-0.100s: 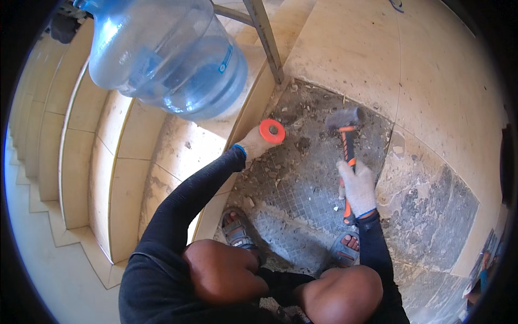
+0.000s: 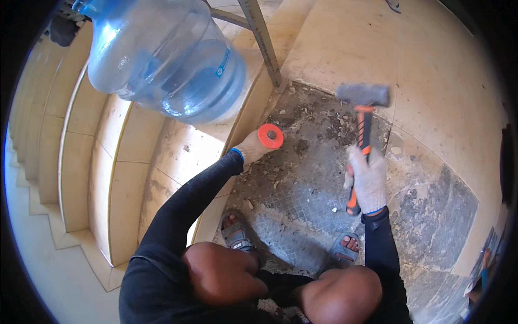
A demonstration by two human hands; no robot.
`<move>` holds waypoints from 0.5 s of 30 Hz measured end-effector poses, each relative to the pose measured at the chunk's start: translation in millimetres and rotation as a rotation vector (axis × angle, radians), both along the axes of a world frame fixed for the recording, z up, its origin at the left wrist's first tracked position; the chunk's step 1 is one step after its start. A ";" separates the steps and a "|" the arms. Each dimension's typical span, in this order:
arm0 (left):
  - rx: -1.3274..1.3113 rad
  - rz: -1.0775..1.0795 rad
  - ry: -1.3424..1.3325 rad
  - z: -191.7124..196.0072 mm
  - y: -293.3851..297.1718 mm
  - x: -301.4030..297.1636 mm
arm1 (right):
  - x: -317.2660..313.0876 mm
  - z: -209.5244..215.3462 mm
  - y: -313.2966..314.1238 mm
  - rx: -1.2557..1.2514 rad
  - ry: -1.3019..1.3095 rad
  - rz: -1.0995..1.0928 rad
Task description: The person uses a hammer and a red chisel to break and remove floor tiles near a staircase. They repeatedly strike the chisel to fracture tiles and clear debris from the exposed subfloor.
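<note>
In my left hand (image 2: 250, 148), gloved in white, stands a chisel (image 2: 271, 135) with a round orange guard, its metal end showing in the middle. The guard hides most of its shank, and I cannot see where its tip rests. My right hand (image 2: 371, 181), also in a white glove, is closed around the orange and black handle of a hammer (image 2: 363, 95). Its heavy grey head is raised, apart from the chisel, to the right and farther out. Under both hands lies a rough patch of broken floor (image 2: 307, 162) with loose chips.
A large blue water bottle (image 2: 167, 59) lies tilted on the step at upper left, next to a metal leg (image 2: 260, 40). Curved tiled steps (image 2: 75, 162) run down the left. Beige floor tiles (image 2: 431, 70) border the patch. My sandalled feet (image 2: 235, 231) are close to the chips.
The hammer and my right hand have moved up and to the right, away from the chisel. My left hand with the chisel stays almost where it was.
</note>
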State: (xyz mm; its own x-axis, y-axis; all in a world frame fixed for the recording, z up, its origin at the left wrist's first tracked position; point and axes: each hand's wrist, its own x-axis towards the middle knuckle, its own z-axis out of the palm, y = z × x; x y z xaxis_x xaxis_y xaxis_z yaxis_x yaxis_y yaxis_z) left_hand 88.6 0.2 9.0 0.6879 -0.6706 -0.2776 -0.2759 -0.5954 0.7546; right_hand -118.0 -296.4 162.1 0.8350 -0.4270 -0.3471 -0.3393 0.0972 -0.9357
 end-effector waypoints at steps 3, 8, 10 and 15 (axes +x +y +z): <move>-0.027 0.028 0.005 -1.0 3.9 -2.0 | 14.5 15.7 11.9 0.084 -0.322 -0.158; -0.036 0.021 -0.011 -4.2 -1.0 4.2 | 23.2 -37.3 69.5 -0.072 0.043 0.017; -0.044 0.009 0.000 -4.5 -8.7 8.6 | 17.4 -52.5 76.1 -0.310 0.170 0.395; 0.037 -0.032 -0.052 -4.1 -11.1 7.5 | 5.3 -6.6 40.6 0.045 0.118 0.154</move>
State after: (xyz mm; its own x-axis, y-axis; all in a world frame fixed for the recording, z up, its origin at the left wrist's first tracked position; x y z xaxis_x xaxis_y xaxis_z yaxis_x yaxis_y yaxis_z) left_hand 96.2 -10.9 5.0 0.6805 -0.6824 -0.2670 -0.3335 -0.6129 0.7163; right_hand -112.7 -255.9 155.6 0.8414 -0.2795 -0.4626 -0.4606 0.0769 -0.8843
